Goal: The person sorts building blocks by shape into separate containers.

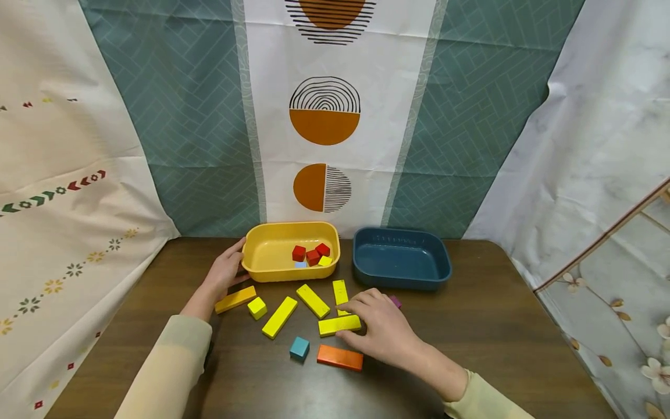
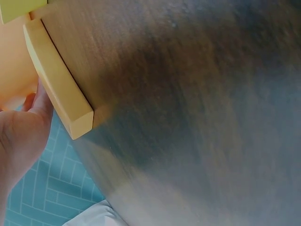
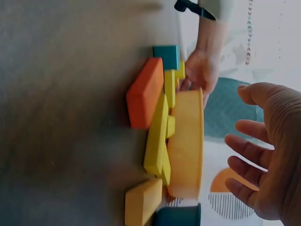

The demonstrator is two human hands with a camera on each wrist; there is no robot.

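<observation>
At the left end of a yellow tray [image 1: 252, 278], my left hand [image 1: 224, 270] rests against its side with fingers extended. Just below that hand lies a yellow-orange block [image 1: 235, 299]. My right hand [image 1: 384, 326] hovers over the blocks, palm down, fingers apart and loosely bent. Nothing is in its grasp in the right wrist view. Near its fingertips are a long yellow block [image 1: 339, 326] and another yellow block [image 1: 340, 294]. An orange block [image 1: 340, 357] lies close to the thumb. Partly hidden behind the hand is a purple block [image 1: 395, 301].
Inside the yellow tray are red cubes [image 1: 312, 257], a yellow cube [image 1: 325, 261] and a light blue piece [image 1: 300, 265]. A dark blue tray [image 1: 402, 284] stands to its right. A teal cube [image 1: 299, 348], a yellow cube [image 1: 257, 308] and more yellow blocks [image 1: 280, 318] lie in front.
</observation>
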